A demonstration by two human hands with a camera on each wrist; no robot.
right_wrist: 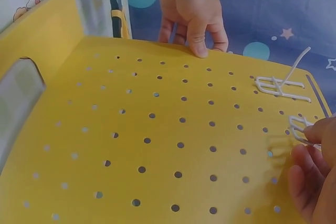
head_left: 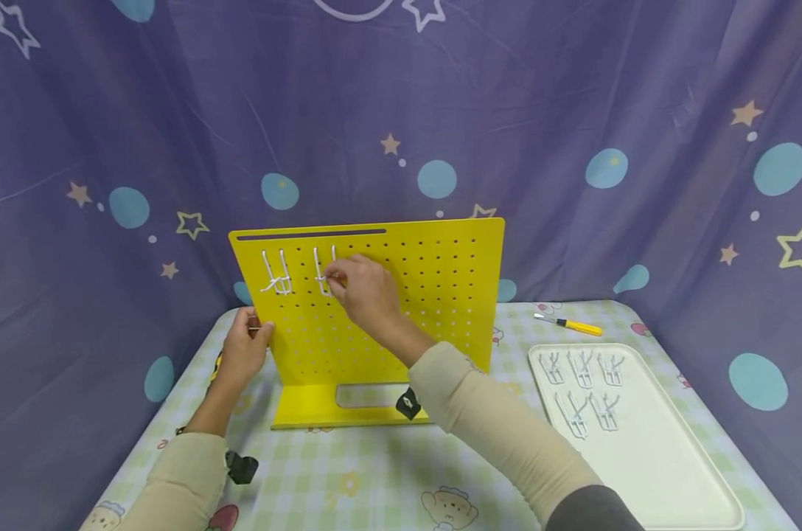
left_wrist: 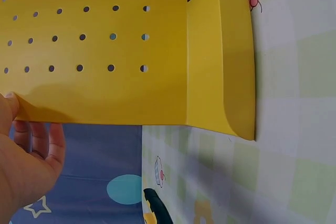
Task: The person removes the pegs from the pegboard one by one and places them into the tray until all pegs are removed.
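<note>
A yellow pegboard (head_left: 374, 332) stands upright on the table. At its left edge my left hand (head_left: 245, 346) grips the board, thumb on the front face and fingers behind, as the left wrist view shows. My right hand (head_left: 368, 291) pinches a white wire hook (right_wrist: 298, 127) against the board's upper part; its far end is hidden by the fingers. To the left of it another white wire hook (head_left: 278, 274) hangs on the board, its prong sticking outward.
On the right lies a cream tray (head_left: 653, 472) holding several white wire hooks (head_left: 580, 369). Behind it is a screwdriver (head_left: 576, 327) with a yellow handle. A black and yellow object (left_wrist: 157, 208) lies behind the board's left side. A checked cloth (head_left: 321, 487) covers the table.
</note>
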